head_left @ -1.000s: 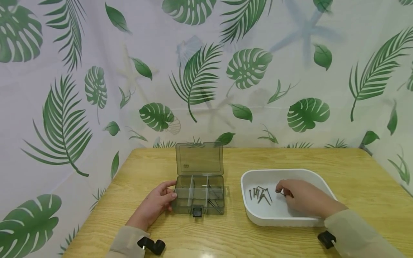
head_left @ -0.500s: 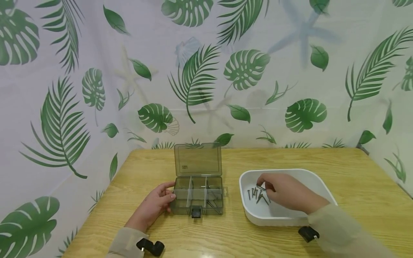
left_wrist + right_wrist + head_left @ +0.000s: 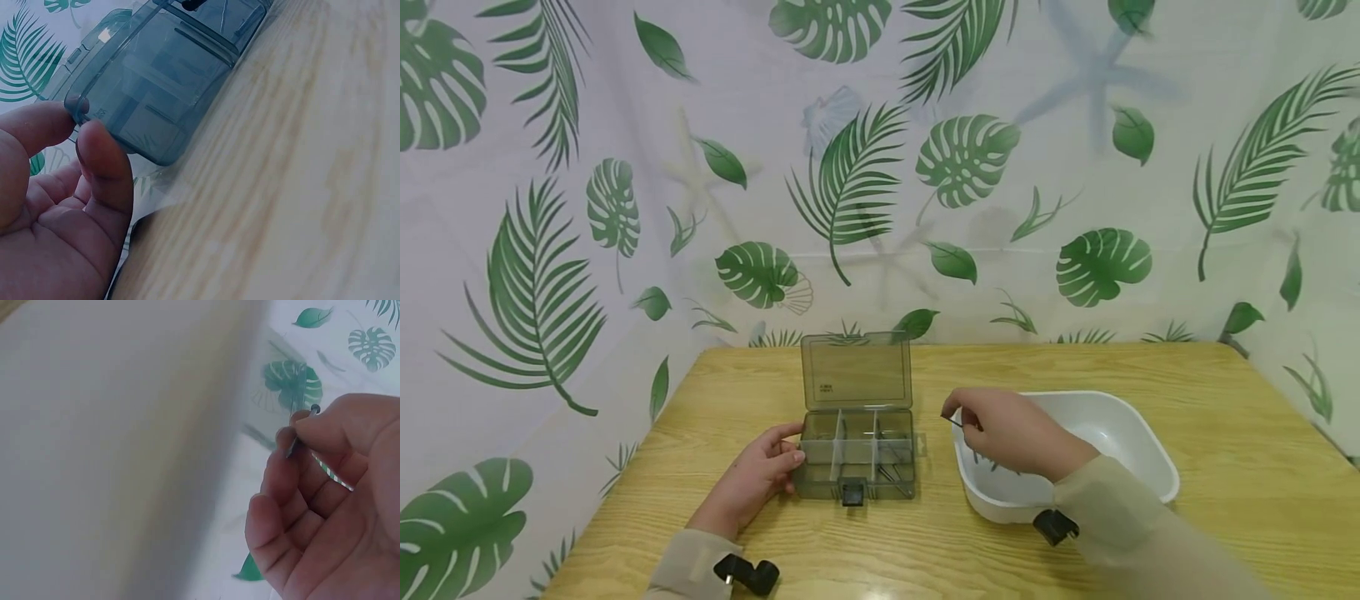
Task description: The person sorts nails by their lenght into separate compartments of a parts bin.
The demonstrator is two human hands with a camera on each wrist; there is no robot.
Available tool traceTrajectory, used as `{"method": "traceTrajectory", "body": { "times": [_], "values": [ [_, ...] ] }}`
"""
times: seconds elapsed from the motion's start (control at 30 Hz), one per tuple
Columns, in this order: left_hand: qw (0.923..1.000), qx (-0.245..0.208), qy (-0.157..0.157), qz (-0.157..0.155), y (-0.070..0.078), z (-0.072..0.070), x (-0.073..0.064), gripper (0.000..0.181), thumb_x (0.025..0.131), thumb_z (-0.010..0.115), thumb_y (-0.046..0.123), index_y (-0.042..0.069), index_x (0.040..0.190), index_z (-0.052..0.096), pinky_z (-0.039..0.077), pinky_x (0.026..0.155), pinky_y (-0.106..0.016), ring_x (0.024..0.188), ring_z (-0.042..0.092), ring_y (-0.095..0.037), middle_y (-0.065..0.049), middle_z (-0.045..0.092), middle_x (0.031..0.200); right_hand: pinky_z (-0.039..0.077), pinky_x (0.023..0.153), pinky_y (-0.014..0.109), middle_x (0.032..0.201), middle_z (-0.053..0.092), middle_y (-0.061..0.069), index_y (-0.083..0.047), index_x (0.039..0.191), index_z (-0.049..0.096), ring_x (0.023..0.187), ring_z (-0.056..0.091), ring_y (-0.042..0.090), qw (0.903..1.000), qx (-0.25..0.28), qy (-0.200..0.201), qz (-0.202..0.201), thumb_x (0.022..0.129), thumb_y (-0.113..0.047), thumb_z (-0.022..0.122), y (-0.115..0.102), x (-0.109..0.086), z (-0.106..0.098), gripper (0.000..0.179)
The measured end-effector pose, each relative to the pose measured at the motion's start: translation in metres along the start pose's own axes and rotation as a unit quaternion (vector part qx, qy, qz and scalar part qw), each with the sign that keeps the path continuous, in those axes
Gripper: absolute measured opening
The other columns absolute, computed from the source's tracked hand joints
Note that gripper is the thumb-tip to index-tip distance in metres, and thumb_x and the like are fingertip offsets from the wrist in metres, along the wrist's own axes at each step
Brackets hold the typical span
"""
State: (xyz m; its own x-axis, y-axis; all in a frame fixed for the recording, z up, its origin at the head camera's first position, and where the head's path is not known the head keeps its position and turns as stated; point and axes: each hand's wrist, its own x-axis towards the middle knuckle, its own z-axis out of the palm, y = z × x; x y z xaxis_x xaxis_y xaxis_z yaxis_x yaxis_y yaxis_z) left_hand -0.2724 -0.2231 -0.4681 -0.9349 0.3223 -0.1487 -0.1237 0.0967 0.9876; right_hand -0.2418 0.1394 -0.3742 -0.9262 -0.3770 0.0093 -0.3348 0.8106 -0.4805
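My left hand (image 3: 756,475) holds the left side of a smoky see-through compartment box (image 3: 817,483), with thumb and index finger at its edge in the left wrist view. The box's lid (image 3: 857,372) stands up at the back. Thin screws (image 3: 892,477) lie in the front right compartment; what the others hold is hard to make out. Between thumb and fingertips, my right hand (image 3: 1017,427) pinches one small screw (image 3: 302,432), above the left rim of a white tray (image 3: 1161,458). Several screws (image 3: 988,460) in the tray are partly hidden under this hand.
Box and tray stand side by side on a wooden table (image 3: 880,550), with a gap between them. A leaf-patterned cloth (image 3: 1000,317) hangs behind the table and along its sides. Each sleeve carries a black mount (image 3: 747,573).
My right hand has moved left with the screw, from the middle of the tray to above its left rim. The left hand stays at the box.
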Motion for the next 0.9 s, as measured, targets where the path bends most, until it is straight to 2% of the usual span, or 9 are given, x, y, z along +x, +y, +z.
{"method": "traceTrajectory", "body": {
  "times": [0.2, 0.37, 0.6, 0.7, 0.9],
  "values": [
    [1.0000, 0.003, 0.002, 0.003, -0.002, 0.000, 0.000, 0.052, 0.095, 0.056, 0.012, 0.008, 0.142, 0.035, 0.049, 0.061, -0.031, 0.070, 0.047, -0.019, -0.011, 0.049, 0.101, 0.041, 0.043, 0.029, 0.071, 0.052, -0.006, -0.027, 0.110, 0.061, 0.043, 0.041, 0.010, 0.9998, -0.002, 0.000, -0.018, 0.091, -0.009, 0.045, -0.017, 0.015, 0.008, 0.031],
    [1.0000, 0.004, 0.005, 0.005, -0.001, 0.001, 0.000, 0.051, 0.095, 0.056, 0.011, 0.008, 0.141, 0.035, 0.049, 0.060, -0.031, 0.071, 0.047, -0.020, -0.011, 0.049, 0.100, 0.037, 0.052, 0.028, 0.069, 0.052, -0.008, -0.024, 0.110, 0.063, 0.052, 0.036, 0.008, 0.9986, -0.026, 0.002, -0.045, 0.090, -0.007, 0.046, -0.028, 0.029, 0.016, 0.031],
    [0.9999, 0.011, -0.001, 0.006, 0.001, -0.001, 0.000, 0.052, 0.096, 0.054, 0.011, 0.008, 0.143, 0.033, 0.049, 0.061, -0.032, 0.068, 0.047, -0.018, -0.011, 0.048, 0.101, 0.040, 0.054, 0.030, 0.071, 0.055, -0.005, -0.019, 0.114, 0.062, 0.055, 0.044, 0.011, 0.9996, -0.002, -0.020, -0.019, 0.088, -0.006, 0.048, -0.039, 0.046, 0.026, 0.032],
    [0.9999, 0.009, -0.001, 0.005, 0.001, -0.002, 0.001, 0.052, 0.096, 0.054, 0.011, 0.008, 0.143, 0.033, 0.049, 0.061, -0.032, 0.067, 0.047, -0.018, -0.011, 0.048, 0.101, 0.041, 0.055, 0.030, 0.073, 0.055, -0.006, -0.018, 0.114, 0.062, 0.055, 0.048, 0.011, 0.9998, 0.000, -0.016, -0.011, 0.088, -0.005, 0.048, -0.041, 0.052, 0.031, 0.032],
    [1.0000, 0.007, 0.001, 0.004, 0.000, -0.002, 0.003, 0.051, 0.096, 0.054, 0.010, 0.008, 0.142, 0.034, 0.049, 0.060, -0.031, 0.069, 0.047, -0.019, -0.011, 0.049, 0.101, 0.040, 0.053, 0.029, 0.072, 0.055, -0.005, -0.015, 0.116, 0.062, 0.057, 0.044, 0.012, 0.9999, 0.005, -0.004, 0.010, 0.086, -0.002, 0.048, -0.041, 0.060, 0.041, 0.035]
  ]
}}
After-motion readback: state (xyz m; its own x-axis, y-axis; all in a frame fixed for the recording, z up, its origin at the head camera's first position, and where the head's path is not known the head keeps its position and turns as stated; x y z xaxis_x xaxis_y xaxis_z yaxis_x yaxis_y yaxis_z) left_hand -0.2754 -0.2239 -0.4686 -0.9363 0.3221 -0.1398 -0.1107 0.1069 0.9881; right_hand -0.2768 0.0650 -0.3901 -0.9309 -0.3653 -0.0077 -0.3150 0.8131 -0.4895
